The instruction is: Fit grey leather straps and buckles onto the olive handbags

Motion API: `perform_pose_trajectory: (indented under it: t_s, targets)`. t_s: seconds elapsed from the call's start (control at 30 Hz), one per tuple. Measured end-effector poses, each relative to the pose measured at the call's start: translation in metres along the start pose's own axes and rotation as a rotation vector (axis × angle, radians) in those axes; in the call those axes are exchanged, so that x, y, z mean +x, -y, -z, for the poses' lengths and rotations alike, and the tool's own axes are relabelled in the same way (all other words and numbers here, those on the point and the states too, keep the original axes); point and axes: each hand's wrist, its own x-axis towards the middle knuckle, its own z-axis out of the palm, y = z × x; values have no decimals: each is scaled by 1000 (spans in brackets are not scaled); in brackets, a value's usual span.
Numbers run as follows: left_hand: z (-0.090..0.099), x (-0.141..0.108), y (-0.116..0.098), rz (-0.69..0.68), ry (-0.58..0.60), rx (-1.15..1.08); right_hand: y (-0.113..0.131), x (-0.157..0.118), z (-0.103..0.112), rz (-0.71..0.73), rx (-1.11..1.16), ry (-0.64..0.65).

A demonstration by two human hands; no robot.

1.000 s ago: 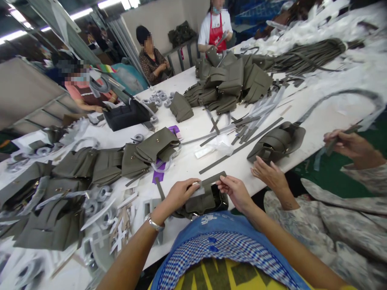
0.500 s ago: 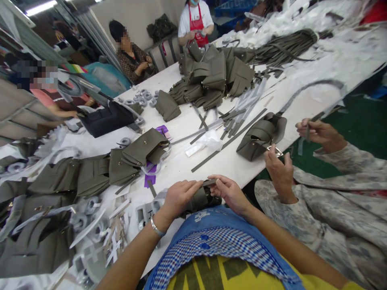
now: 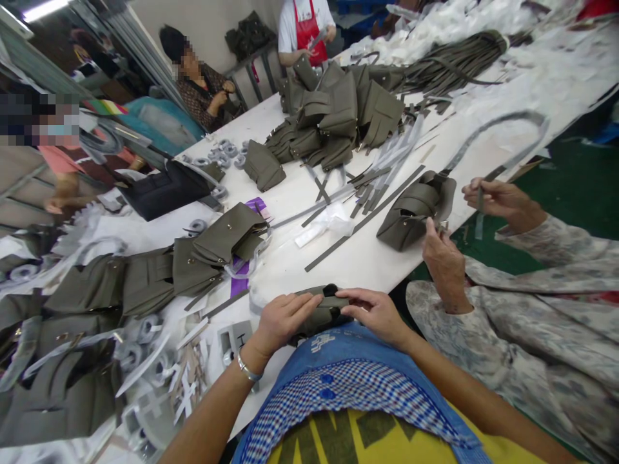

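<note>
At the near edge of the counter [image 3: 285, 277], our right hand [image 3: 374, 314] pinches the olive bag [image 3: 318, 317]; we cannot tell whether our left hand [image 3: 285, 317], laid over it, grips. Even pressure should hold it steady.

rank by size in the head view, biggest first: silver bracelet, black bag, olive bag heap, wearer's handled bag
1. Olive bag heap
2. Black bag and wearer's handled bag, not ranked: the latter is partly covered and nearer the camera
3. Silver bracelet

Behind the left fingers [image 3: 300, 303]: silvery metal bangle [image 3: 245, 368], blue cloth apron [image 3: 353, 340] with blue-and-white checked trim [image 3: 382, 381], yellow shirt [image 3: 438, 446] bearing dark, apparently lettered shapes.
</note>
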Motion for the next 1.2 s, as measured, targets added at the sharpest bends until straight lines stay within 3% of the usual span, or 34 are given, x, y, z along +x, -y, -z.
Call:
perform_pose_trajectory:
  t_s: [0.2, 0.4, 0.53, 0.7, 1.2]
  targets:
    - [-1, 0, -2, 94, -44, -104, -1, -5, 1, 127, -151, -26]
    - [-20, 2, 3, 437, 152, -275, -23, 4, 10, 0, -24, -139]
    - [-36, -5, 7, 592, 170, -406, -46, 13, 22, -47, -25, -179]
    - [-36, -6, 5, 591, 154, -485, -57, 14, 26, -76, -35, -153]
    - [-36, -12, 7, 605, 109, -428, -53, 9, 30, -120, -170, -88]
